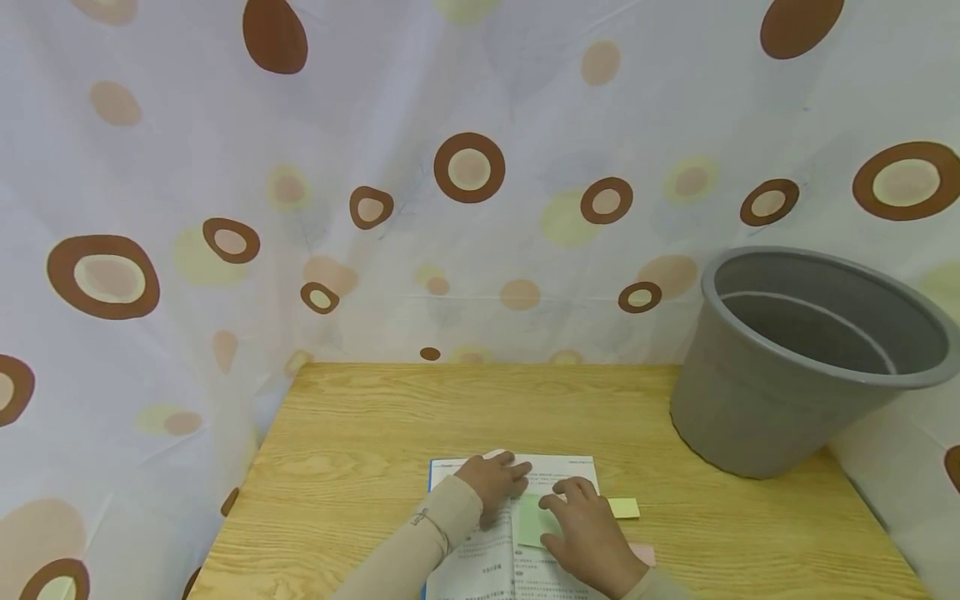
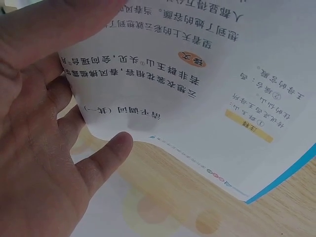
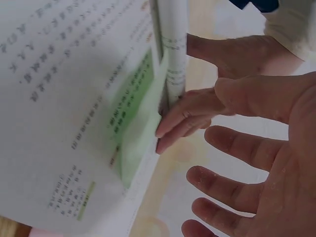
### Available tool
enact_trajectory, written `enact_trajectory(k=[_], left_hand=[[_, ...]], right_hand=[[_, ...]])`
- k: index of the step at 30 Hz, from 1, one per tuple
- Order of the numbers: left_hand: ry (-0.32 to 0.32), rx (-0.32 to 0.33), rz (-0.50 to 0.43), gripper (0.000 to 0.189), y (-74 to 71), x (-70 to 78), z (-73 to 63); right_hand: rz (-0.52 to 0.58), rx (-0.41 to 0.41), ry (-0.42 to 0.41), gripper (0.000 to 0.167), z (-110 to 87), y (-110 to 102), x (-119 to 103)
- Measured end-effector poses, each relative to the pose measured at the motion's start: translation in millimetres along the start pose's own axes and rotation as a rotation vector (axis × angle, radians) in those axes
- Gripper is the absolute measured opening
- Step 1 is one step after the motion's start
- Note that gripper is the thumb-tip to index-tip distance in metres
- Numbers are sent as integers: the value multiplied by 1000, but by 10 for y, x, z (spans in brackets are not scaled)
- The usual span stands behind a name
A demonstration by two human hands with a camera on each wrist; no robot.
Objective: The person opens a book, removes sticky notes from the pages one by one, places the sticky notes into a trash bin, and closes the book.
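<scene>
An open book [image 1: 472,554] with printed pages and a blue cover edge lies at the table's near side. My left hand [image 1: 493,483] rests across its upper middle, fingers spread near the fold; in the left wrist view the left hand [image 2: 44,163] lies against the page's edge. A translucent green sticky note [image 1: 531,525] is on the right page, and the right wrist view shows part of the note [image 3: 140,148] lifting off the paper. Just over it hovers my right hand [image 1: 588,533], fingers loosely bent and apart, holding nothing.
A yellow tab [image 1: 624,507] and a pink tab [image 1: 643,554] stick out from the book's right side. On the right of the wooden table [image 1: 360,417] stands a large grey bucket [image 1: 750,408]. A dotted white curtain [image 1: 510,250] hangs behind.
</scene>
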State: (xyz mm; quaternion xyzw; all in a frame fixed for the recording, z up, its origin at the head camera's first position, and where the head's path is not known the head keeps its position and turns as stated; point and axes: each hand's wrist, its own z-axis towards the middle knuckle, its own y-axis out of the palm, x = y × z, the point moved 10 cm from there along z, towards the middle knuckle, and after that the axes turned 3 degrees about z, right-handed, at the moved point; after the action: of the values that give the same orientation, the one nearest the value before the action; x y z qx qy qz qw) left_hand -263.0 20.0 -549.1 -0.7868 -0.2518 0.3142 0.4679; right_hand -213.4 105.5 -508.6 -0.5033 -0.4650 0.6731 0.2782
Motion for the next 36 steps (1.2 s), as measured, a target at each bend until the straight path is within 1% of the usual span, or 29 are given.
enact_trajectory(k=[5,8,12,14,17,22,26,29,33,36], left_hand=[[-9,-7,-17,89,13,-1,9],[-11,-11,-17,89,20,4,18],[-12,-13,-10,89,27,6,21],[-10,-12,-10,89,25,6,17],[-2,-9,-14,89,20,5,11],[5,-4,-13,88,3,-12,9],[2,-2,-25,87,3,-19,7],[5,-2,-32,85,24,-4,12],[7,0,-23,85,32,12,17],[-1,-4,-28,87,27,1,18]], right_hand=[[-24,-25,10,36,21,90,25],[-29,-36,37,38,34,129,66],[-37,-85,91,47,47,209,163],[-45,-114,103,50,47,254,211],[-62,-137,90,50,42,307,253],[-88,-126,44,45,57,334,246],[-101,-123,36,45,81,345,244],[-110,-134,51,49,89,361,266],[-131,-151,70,59,98,397,298],[-141,-153,74,64,111,428,308]])
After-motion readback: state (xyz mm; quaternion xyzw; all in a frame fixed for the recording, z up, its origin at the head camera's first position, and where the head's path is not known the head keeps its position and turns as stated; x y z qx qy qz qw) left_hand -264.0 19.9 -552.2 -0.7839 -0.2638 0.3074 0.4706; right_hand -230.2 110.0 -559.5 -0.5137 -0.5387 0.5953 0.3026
